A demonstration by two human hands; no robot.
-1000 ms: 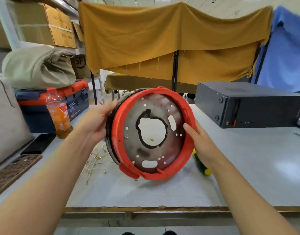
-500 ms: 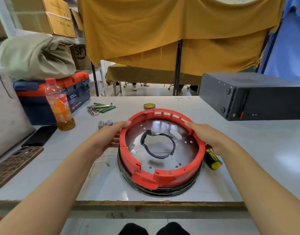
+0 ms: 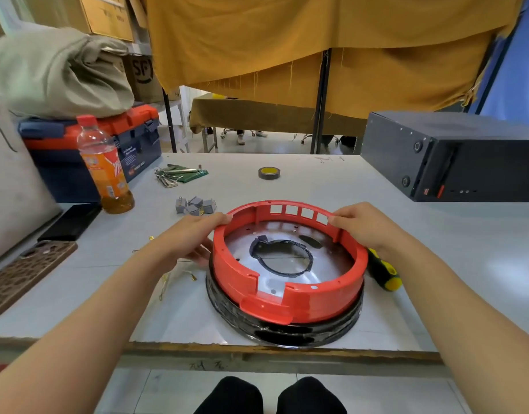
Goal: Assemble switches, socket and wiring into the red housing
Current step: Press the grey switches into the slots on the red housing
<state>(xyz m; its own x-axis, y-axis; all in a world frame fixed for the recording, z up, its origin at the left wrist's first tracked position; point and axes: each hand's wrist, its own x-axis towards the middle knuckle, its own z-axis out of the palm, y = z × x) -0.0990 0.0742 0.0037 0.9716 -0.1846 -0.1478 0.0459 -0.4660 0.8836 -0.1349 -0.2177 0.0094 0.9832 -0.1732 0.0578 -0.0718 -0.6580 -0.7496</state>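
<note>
The round red housing (image 3: 233, 270) lies flat near the table's front edge, open side up, on a black ring (image 3: 287, 333). A metal plate with a taped central hole forms its floor. Several square cut-outs pierce its far wall. My left hand (image 3: 194, 234) grips the rim at the far left, and my right hand (image 3: 365, 225) grips the rim at the far right. A small pile of grey switches (image 3: 196, 205) sits just beyond my left hand. Thin wires with brass terminals (image 3: 179, 276) lie on the table left of the housing.
A black-and-yellow screwdriver (image 3: 382, 273) lies right of the housing. Farther back are a tape roll (image 3: 269, 173), hex keys (image 3: 173, 174), an orange drink bottle (image 3: 106, 171) and a toolbox (image 3: 138, 144). A black case (image 3: 466, 156) stands at the right; two phones (image 3: 69, 221) lie at the left.
The housing was held tilted up facing me; it has been lowered flat onto the table. Both hands have slid round to the far part of its rim.
</note>
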